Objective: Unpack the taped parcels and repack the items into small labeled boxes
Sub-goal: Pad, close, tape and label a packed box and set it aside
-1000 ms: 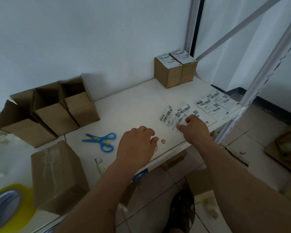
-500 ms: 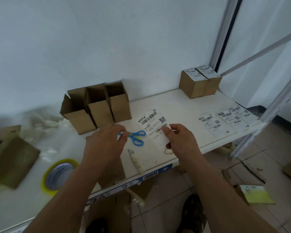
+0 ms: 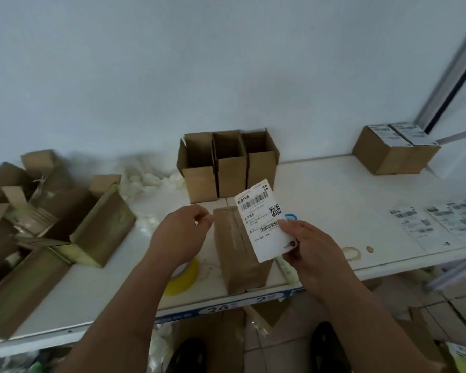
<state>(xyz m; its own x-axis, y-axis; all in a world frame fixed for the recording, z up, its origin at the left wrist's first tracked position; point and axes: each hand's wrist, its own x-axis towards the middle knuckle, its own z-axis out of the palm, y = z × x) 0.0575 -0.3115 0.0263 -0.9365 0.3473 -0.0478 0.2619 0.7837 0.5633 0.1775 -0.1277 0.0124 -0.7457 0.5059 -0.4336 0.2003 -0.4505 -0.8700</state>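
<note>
While the right hand [image 3: 311, 249] pinches an upright label [image 3: 264, 219], the left hand [image 3: 182, 235] hovers curled, empty.

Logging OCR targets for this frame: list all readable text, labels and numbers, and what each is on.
"24" (partly cut off): blue strip on the shelf's front edge.
Held label in the right hand: barcodes, QR code, header characters; too blurred to read.
Loose labels: unreadable.
Labels on the closed boxes: unreadable.
</note>
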